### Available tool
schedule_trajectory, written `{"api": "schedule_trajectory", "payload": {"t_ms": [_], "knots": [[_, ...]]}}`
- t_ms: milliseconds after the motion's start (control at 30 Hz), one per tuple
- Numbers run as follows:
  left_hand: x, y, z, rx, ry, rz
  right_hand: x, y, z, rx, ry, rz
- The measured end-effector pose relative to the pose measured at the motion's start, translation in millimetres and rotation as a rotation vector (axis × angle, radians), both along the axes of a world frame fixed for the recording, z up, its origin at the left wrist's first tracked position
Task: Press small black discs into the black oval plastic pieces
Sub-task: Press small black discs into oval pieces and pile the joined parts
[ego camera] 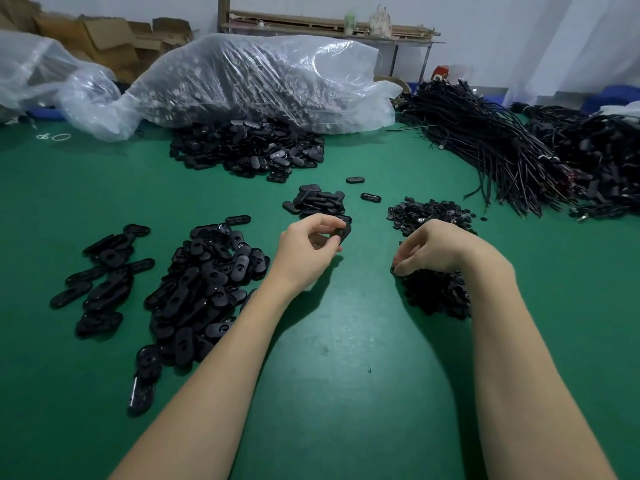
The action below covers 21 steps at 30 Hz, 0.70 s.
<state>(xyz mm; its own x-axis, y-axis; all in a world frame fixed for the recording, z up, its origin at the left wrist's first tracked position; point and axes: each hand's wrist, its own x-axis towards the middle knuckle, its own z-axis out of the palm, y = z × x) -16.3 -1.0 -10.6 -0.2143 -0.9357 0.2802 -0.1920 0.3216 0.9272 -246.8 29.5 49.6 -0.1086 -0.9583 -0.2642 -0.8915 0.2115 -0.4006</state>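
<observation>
My left hand (308,249) pinches one black oval piece (343,233) just above the green table, in front of a small stack of oval pieces (317,202). My right hand (433,247) reaches down at the near pile of small black discs (436,294), and its fingertips pinch a small black disc (394,270) at the pile's left edge. A second heap of discs (429,213) lies behind that hand. A large pile of oval pieces (207,285) lies left of my left forearm.
A further oval pile (249,147) sits below a clear plastic bag (256,81) at the back. Bundles of black cables (491,150) fill the right side. Two loose ovals (370,197) lie mid-table. Scattered ovals (100,271) lie far left on the green mat (346,341).
</observation>
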Motion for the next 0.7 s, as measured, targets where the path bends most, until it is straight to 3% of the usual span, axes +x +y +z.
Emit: {"api": "schedule_trajectory", "payload": {"t_ms": [533,700], "knots": [[4,0,-1,0.097,0.153,-0.048,12,-4,-3,-0.071,0.021,0.048],[6,-1,-2,0.140,0.123,-0.055,25,-4,0,-0.280,-0.196,0.048]]}}
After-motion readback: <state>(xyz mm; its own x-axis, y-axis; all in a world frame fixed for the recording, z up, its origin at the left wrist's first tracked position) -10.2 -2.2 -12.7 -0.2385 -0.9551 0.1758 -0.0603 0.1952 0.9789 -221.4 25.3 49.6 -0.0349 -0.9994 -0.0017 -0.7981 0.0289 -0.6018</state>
